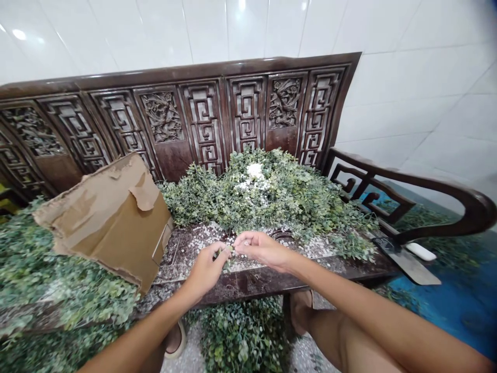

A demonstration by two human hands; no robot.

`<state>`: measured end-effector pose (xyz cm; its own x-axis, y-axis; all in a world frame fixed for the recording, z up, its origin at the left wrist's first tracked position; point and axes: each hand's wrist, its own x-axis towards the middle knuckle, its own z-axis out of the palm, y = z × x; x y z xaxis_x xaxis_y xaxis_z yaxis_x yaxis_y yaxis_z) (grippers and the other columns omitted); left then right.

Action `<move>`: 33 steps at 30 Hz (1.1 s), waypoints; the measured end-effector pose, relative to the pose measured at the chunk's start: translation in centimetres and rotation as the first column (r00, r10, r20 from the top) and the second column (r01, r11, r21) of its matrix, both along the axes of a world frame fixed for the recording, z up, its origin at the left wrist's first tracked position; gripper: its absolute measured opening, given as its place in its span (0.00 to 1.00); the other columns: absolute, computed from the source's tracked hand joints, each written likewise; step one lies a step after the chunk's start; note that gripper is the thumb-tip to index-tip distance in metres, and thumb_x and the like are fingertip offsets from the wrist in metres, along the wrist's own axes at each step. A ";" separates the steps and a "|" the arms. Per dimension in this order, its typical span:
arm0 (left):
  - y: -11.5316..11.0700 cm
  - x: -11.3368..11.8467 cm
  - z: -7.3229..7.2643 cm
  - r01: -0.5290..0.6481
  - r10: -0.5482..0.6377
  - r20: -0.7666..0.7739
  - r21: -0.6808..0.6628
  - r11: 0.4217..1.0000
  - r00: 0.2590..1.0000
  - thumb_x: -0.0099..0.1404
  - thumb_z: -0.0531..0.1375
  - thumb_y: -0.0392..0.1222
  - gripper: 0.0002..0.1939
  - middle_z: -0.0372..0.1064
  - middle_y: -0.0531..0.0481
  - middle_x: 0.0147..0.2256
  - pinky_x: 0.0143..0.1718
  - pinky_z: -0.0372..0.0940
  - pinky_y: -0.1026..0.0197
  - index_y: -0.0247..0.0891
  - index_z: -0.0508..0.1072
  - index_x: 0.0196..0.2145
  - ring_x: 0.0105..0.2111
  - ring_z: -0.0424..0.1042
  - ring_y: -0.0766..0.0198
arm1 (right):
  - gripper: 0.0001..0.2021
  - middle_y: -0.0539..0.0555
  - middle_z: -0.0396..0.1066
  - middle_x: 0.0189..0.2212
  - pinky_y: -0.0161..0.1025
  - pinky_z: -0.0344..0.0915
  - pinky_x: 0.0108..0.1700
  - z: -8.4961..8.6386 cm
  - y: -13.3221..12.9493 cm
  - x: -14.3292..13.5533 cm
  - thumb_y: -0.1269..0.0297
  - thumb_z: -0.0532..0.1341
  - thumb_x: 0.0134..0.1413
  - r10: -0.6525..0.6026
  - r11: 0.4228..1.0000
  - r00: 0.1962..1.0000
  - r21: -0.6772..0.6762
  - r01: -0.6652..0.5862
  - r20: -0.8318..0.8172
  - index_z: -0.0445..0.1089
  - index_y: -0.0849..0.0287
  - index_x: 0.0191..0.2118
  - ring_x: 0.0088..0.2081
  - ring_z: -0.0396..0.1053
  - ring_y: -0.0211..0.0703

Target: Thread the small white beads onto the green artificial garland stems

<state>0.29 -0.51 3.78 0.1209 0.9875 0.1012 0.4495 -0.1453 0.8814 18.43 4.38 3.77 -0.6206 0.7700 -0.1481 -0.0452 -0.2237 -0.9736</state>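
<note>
My left hand (212, 263) is closed in a pinch on a small green leaf sprig (229, 249), over the front of the wooden bench seat. Close beside it, the fingertips of my right hand (262, 249) are pressed together at the same spot. What they grip is too small to make out, perhaps one of the tiny white pieces. Many small white pieces (194, 238) lie scattered on the seat around both hands. Just behind them rises a big heap of green artificial foliage (303, 191), with a pile of white pieces (256, 178) on top.
A torn cardboard box piece (116, 223) stands at the left, with more foliage (89, 285) around it. At the right end, a phone (411, 264) and a white case (421, 252) lie by the carved armrest (427, 191). More foliage (244, 331) sits on the floor below.
</note>
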 end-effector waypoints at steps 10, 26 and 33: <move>-0.5 -0.1 0.7 -0.004 0.005 -0.024 0.011 1.000 1.000 0.64 0.53 0.49 0.14 0.71 0.51 0.29 0.37 0.62 0.61 0.38 0.74 0.35 0.32 0.69 0.60 | 0.16 0.46 0.64 0.21 0.32 0.45 0.25 -0.7 0.3 0.1 0.56 0.72 0.40 -0.010 0.998 0.997 -0.061 0.006 -0.074 0.74 0.61 0.33 0.22 0.53 0.30; -1.4 -0.1 1.2 0.022 0.002 -0.155 0.149 0.989 0.988 0.64 0.55 0.42 0.10 0.76 0.52 0.31 0.35 0.62 0.64 0.38 0.75 0.34 0.31 0.72 0.62 | 0.17 0.46 0.62 0.21 0.34 0.42 0.26 -1.1 0.5 0.1 0.54 0.72 0.42 0.113 0.985 0.975 -0.104 -0.135 -0.190 0.73 0.64 0.31 0.22 0.48 0.29; -1.6 0.2 1.3 0.042 0.009 -0.209 0.241 0.970 0.978 0.65 0.54 0.41 0.10 0.76 0.51 0.30 0.35 0.62 0.64 0.38 0.75 0.32 0.30 0.72 0.63 | 0.15 0.44 0.58 0.20 0.33 0.41 0.25 -1.2 0.3 -0.2 0.55 0.71 0.43 0.083 0.987 0.976 -0.121 -0.109 -0.201 0.74 0.63 0.30 0.22 0.47 0.29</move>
<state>0.45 -2.08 5.06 0.1810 0.9337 0.3089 0.6143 -0.3526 0.7059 18.26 4.72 2.60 -0.7173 0.6877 -0.1125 -0.2034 -0.3611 -0.9101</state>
